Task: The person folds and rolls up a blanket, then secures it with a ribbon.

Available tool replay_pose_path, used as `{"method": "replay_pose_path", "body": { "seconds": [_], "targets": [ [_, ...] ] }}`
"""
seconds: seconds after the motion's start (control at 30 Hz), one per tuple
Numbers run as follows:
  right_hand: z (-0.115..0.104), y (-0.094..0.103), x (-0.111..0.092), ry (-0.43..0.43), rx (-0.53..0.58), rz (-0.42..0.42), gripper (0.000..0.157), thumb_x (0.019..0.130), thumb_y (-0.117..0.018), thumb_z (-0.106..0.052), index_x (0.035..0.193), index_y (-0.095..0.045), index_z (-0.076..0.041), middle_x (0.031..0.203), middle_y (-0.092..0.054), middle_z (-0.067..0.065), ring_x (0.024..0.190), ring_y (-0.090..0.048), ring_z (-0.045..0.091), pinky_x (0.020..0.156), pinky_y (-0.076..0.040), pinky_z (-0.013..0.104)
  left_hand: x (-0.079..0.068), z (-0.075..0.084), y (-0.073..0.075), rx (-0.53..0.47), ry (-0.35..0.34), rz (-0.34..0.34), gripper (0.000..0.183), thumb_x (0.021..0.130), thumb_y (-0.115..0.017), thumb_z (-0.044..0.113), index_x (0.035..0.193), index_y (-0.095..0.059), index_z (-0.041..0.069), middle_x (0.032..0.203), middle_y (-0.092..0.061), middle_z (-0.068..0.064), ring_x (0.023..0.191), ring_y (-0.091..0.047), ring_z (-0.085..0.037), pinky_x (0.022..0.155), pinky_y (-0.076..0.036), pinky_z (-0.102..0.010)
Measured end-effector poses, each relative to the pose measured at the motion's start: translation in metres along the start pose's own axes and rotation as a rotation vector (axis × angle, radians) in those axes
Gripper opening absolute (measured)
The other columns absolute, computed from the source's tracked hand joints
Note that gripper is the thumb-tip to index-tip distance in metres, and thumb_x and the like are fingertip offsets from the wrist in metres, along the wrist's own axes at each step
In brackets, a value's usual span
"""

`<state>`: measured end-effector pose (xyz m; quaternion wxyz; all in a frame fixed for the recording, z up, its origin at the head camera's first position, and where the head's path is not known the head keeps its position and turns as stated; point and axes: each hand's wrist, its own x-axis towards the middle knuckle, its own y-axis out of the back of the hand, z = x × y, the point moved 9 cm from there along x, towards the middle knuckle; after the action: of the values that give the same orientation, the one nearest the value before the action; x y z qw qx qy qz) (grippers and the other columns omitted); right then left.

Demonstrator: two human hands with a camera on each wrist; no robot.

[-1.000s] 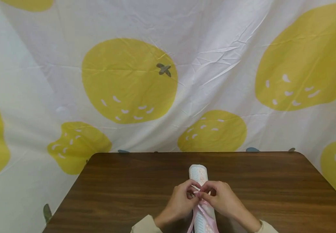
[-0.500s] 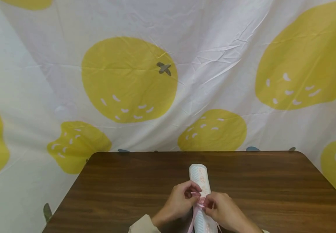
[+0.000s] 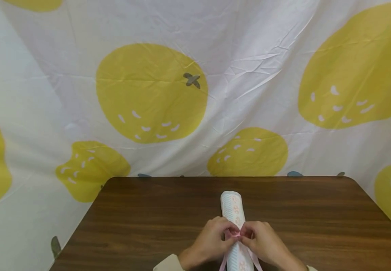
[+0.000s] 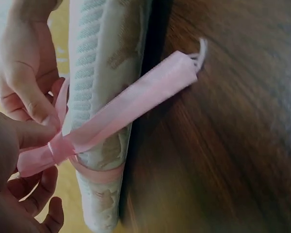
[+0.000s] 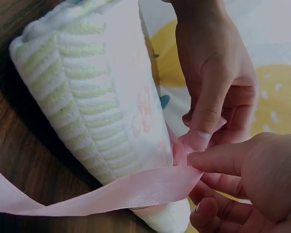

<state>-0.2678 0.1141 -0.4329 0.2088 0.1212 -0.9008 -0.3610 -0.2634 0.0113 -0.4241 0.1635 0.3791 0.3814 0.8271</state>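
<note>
A rolled white towel (image 3: 234,210) with a striped band and a pale orange pattern lies lengthwise on the brown table. A pink ribbon (image 4: 131,107) circles it, knotted on top, its tails hanging down both sides. From the left, my left hand (image 3: 210,239) pinches a folded piece of the ribbon beside the knot between thumb and fingers. On the opposite side my right hand (image 3: 266,241) pinches the ribbon (image 5: 150,187) too, the fingertips of both hands meeting over the towel. The fingers partly cover the knot in the head view.
The dark wood-grain table (image 3: 154,210) extends on both sides of the towel. Behind it hangs a white cloth (image 3: 242,90) printed with large yellow fruit.
My right hand has moved down along the towel, then back up beside the left. My left hand has shifted slightly toward me and right. The towel has stayed in place.
</note>
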Motion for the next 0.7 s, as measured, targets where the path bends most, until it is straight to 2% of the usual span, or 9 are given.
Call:
{"method": "replay_pose_path", "body": {
  "seconds": [0.1,0.17,0.33,0.5,0.6,0.7],
  "targets": [
    [0.001,0.0,0.0,-0.003,0.002,-0.013,0.017,0.078,-0.072,-0.013,0.069,-0.06,-0.019,0.059,-0.052,-0.014,0.052,-0.044,-0.004,0.045,-0.039,0.019,0.0,0.003,0.001,0.125,-0.034,0.025,0.006,0.078,-0.072,0.02,0.084,-0.071,0.019,0.076,-0.061,0.012,0.073,-0.049,0.002,0.067,-0.033,-0.012],
    [0.001,0.001,0.001,-0.008,0.017,-0.021,0.015,0.08,-0.071,-0.015,0.071,-0.06,-0.019,0.061,-0.053,-0.014,0.053,-0.045,-0.003,0.046,-0.04,0.019,-0.001,0.004,0.003,0.168,-0.048,0.039,0.005,0.077,-0.072,0.021,0.082,-0.071,0.021,0.074,-0.059,0.014,0.074,-0.047,0.002,0.066,-0.031,-0.013],
    [0.0,0.004,0.007,0.028,0.053,0.004,0.009,0.083,-0.066,-0.007,0.083,-0.062,-0.015,0.069,-0.057,-0.01,0.057,-0.048,0.0,0.05,-0.042,0.019,0.0,0.003,0.005,0.18,-0.048,0.049,0.005,0.075,-0.071,0.019,0.08,-0.07,0.02,0.075,-0.06,0.013,0.072,-0.048,0.002,0.063,-0.031,-0.012],
    [0.001,-0.005,0.01,0.101,0.039,-0.022,0.019,0.079,-0.066,-0.001,0.096,-0.067,-0.011,0.078,-0.059,-0.006,0.063,-0.05,0.0,0.053,-0.043,0.019,-0.002,0.001,0.004,0.212,-0.039,0.042,0.007,0.074,-0.072,0.019,0.078,-0.068,0.022,0.075,-0.061,0.015,0.071,-0.05,0.003,0.062,-0.031,-0.011],
    [-0.001,-0.01,0.011,0.149,0.026,-0.012,0.018,0.078,-0.069,-0.002,0.092,-0.07,-0.013,0.078,-0.057,-0.007,0.067,-0.05,-0.001,0.055,-0.044,0.019,-0.002,0.001,0.004,0.238,-0.038,0.044,0.008,0.073,-0.071,0.02,0.078,-0.067,0.023,0.074,-0.061,0.016,0.07,-0.05,0.003,0.06,-0.03,-0.01],
    [-0.003,-0.01,0.012,0.164,0.014,0.018,0.016,0.075,-0.07,-0.001,0.082,-0.07,-0.016,0.076,-0.054,-0.009,0.065,-0.049,-0.002,0.053,-0.043,0.018,-0.003,0.002,0.005,0.258,-0.041,0.061,0.008,0.072,-0.071,0.02,0.078,-0.067,0.022,0.074,-0.061,0.016,0.069,-0.05,0.003,0.06,-0.029,-0.011]
  ]
}}
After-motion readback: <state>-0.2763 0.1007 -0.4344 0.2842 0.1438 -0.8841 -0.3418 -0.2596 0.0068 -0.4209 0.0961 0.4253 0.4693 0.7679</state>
